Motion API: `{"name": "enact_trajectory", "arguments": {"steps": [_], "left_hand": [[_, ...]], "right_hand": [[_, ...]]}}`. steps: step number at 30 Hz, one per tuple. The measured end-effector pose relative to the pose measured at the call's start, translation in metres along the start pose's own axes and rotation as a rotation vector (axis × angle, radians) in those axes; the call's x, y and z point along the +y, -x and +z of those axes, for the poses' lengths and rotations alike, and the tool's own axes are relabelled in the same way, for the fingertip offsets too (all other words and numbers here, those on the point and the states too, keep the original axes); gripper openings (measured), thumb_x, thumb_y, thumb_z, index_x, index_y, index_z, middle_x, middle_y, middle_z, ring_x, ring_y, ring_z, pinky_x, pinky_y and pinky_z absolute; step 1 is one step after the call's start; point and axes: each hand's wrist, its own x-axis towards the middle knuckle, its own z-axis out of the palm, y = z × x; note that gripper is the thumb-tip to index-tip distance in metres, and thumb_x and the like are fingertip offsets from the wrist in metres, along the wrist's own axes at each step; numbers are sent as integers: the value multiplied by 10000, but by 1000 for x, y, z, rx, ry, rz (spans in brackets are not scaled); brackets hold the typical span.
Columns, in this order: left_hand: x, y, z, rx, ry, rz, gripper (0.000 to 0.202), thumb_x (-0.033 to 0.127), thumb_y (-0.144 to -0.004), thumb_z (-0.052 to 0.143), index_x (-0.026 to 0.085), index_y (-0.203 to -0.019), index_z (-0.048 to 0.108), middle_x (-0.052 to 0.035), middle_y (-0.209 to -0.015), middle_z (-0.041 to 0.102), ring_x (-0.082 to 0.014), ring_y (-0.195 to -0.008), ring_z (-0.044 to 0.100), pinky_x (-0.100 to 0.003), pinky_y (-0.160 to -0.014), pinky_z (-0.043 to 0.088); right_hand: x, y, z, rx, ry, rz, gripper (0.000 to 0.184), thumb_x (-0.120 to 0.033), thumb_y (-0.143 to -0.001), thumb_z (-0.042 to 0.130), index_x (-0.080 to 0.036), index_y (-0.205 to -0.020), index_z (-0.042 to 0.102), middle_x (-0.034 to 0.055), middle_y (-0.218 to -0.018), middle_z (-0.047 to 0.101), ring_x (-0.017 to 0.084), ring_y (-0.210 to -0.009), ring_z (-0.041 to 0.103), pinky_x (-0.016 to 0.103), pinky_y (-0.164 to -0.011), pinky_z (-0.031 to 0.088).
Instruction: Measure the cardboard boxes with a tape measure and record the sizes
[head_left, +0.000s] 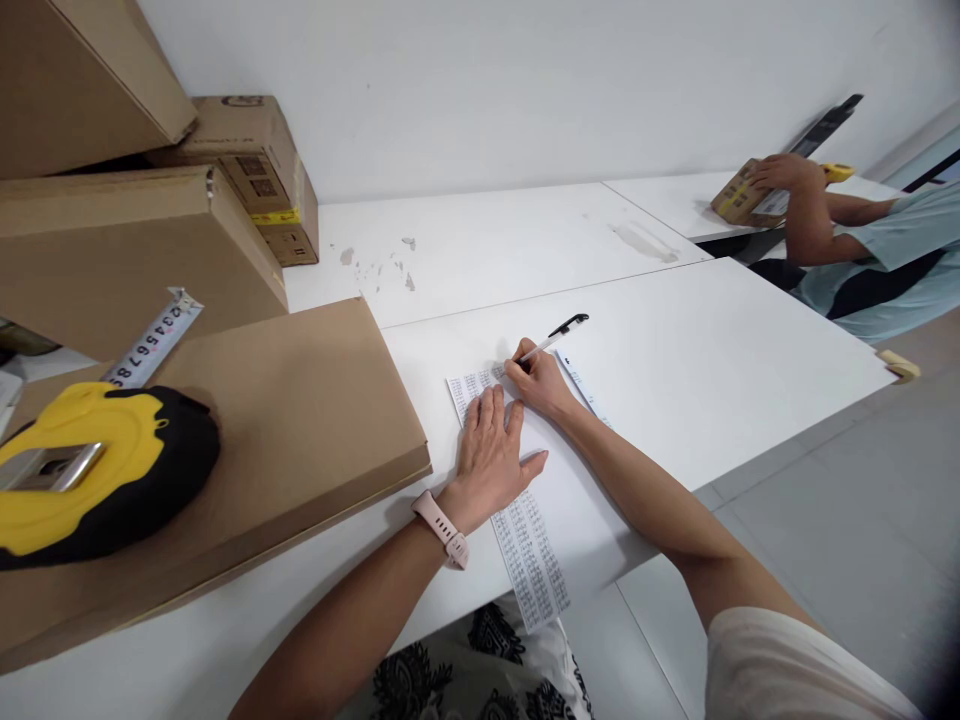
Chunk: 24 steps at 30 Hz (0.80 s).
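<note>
A printed sheet of paper (529,545) with rows of small figures lies on the white table (675,350). My left hand (491,450) rests flat on the sheet, fingers stretched out, a pale watch on the wrist. My right hand (541,380) is closed round a black and white pen (555,336), whose tip touches the top of the sheet.
A long flat cardboard box (300,420) lies left of the sheet. On it sits a yellow and black tape measure (97,470) with its blade pulled out. More cardboard boxes (262,160) are stacked at the back left. Another person (862,240) handles a small box at the far right.
</note>
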Motion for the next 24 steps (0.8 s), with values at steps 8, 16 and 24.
{"name": "enact_trajectory", "arguments": {"steps": [8, 16, 24], "left_hand": [[0, 0, 2, 19, 9, 0, 745, 575, -946, 459, 37, -1458, 410, -264, -1605, 318, -396, -1516, 229, -529, -1240, 185], [1, 0, -1, -1, 11, 4, 758, 577, -953, 457, 16, -1460, 407, -295, -1600, 299, -412, -1513, 227, -527, -1242, 178], [0, 0, -2, 2, 5, -1, 752, 575, -948, 466, 29, -1462, 413, -273, -1604, 313, -407, -1514, 232, -528, -1240, 192]], "right_hand": [[-1, -1, -2, 12, 43, -7, 148, -249, -785, 521, -236, -693, 406, -65, -556, 391, 119, -547, 363, 283, -542, 282], [-1, 0, -2, 13, 41, -6, 151, -247, -789, 520, -237, -690, 407, -65, -557, 395, 119, -546, 369, 279, -540, 289], [-2, 0, -2, 5, 100, -10, 155, -240, -784, 513, -239, -683, 395, -62, -547, 396, 122, -539, 362, 285, -541, 281]]}}
